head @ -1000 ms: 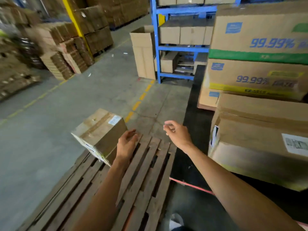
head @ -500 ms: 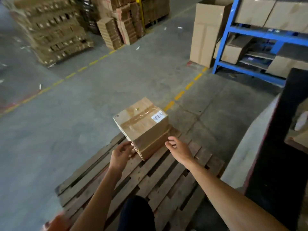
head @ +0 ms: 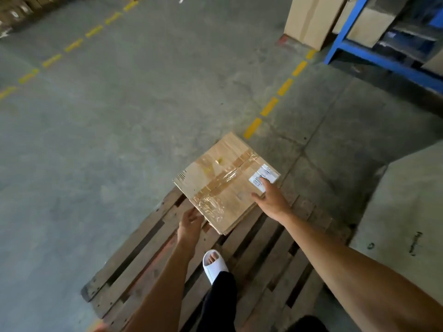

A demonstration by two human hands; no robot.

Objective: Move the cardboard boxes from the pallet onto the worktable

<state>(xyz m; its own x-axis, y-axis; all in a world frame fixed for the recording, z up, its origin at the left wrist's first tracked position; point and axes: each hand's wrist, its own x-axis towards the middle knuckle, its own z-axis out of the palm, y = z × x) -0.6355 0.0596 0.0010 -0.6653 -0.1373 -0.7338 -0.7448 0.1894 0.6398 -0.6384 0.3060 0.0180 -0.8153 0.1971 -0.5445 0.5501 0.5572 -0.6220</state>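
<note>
Bare forearms, no sleeves, no watch or rings on left hand (head: 190, 222) or right hand (head: 272, 200). White open-toed slide sandal (head: 214, 265) at lower centre of the frame, toes showing; dark trouser leg (head: 221, 300) just below it
</note>
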